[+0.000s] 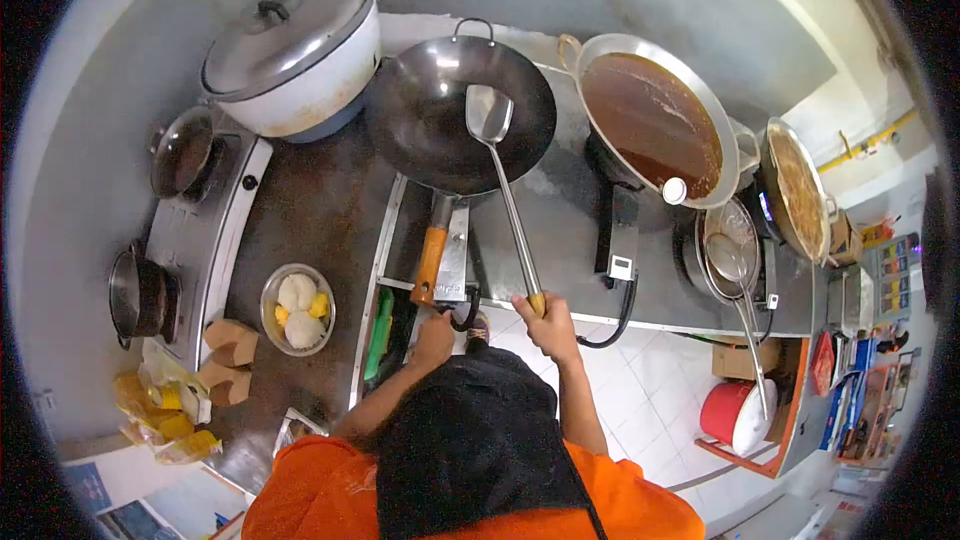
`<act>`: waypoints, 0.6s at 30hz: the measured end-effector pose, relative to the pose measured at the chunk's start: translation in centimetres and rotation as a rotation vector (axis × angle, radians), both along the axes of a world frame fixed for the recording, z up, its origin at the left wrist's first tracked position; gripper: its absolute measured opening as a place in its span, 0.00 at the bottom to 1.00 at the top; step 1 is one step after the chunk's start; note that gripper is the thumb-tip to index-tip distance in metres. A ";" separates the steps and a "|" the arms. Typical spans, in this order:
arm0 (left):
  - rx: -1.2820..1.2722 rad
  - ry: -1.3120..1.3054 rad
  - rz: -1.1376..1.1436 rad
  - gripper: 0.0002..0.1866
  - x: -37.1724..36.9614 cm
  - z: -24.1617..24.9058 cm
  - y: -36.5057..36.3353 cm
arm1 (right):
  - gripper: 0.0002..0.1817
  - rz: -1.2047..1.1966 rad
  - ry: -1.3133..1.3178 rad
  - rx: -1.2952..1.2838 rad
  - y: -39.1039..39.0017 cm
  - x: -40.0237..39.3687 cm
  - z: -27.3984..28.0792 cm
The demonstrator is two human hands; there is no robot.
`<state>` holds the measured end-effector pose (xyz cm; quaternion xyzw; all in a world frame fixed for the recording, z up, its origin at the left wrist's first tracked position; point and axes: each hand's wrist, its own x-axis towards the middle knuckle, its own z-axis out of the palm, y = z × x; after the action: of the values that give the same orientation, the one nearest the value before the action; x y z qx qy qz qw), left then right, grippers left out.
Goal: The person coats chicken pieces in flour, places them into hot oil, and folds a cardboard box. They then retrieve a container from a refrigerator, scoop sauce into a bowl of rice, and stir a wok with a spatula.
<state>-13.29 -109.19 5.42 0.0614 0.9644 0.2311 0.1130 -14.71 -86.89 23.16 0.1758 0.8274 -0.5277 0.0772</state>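
My right hand is closed around the wooden end of a long metal wok spatula. The spatula's broad head lies over the inside of a dark wok, which has a loop at the back and a wooden handle pointing towards me. Just below that handle is my left hand, its fingers curled at the front of the burner, beside a black hose. What those fingers grip, if anything, is hidden. No food shows in the wok.
A lidded white pot stands back left. Right are a large pan of brown liquid, a strainer and another full pan. A metal bowl holds white and yellow food. Small pans sit on the left stove.
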 end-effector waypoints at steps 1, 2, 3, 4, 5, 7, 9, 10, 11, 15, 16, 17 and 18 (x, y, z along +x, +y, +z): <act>0.041 0.098 0.041 0.27 0.2 -1.0 0.1 | 0.25 -0.010 -0.035 0.000 0.1 0.0 1.1; 0.039 0.101 0.035 0.27 0.3 -1.9 0.2 | 0.25 -0.016 -0.031 -0.002 0.4 0.0 1.1; 0.259 0.043 0.158 0.28 0.3 -2.2 0.3 | 0.25 0.002 -0.005 0.036 0.8 0.1 1.0; 0.478 -0.021 0.283 0.28 0.4 -2.5 0.3 | 0.25 0.023 0.015 0.074 1.0 0.3 1.0; 0.474 -0.026 0.285 0.28 0.5 -2.9 0.3 | 0.25 0.024 0.010 0.071 1.3 0.3 1.1; 0.539 -0.158 0.359 0.28 0.7 -2.4 0.4 | 0.25 0.069 -0.001 0.061 1.6 -0.1 1.5; 0.663 -0.244 0.465 0.27 0.7 -1.9 0.9 | 0.25 0.087 0.006 0.077 1.8 -0.4 1.1; 0.792 -0.329 0.565 0.27 0.7 -1.7 1.1 | 0.25 0.101 0.016 0.099 1.9 -0.5 1.1; 0.795 -0.328 0.566 0.27 0.6 -1.5 1.2 | 0.25 0.104 0.017 0.101 1.9 -0.6 1.2; 1.186 -0.477 0.713 0.26 0.4 -1.7 1.7 | 0.26 0.151 0.057 0.116 1.4 -1.0 2.1; 1.312 -0.513 0.795 0.26 0.5 -1.8 1.7 | 0.26 0.163 0.042 0.112 1.2 -0.9 2.1; 1.310 -0.514 0.803 0.26 0.7 -1.8 1.7 | 0.26 0.168 0.037 0.110 1.0 -0.7 1.8; 1.357 -0.547 0.792 0.25 0.6 -1.5 1.7 | 0.25 0.153 0.052 0.098 0.8 -0.6 1.5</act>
<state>-12.74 -107.52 3.89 -0.2862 0.5041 0.7919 0.1922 -15.36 -86.12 24.61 0.1017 0.8652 -0.4833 0.0870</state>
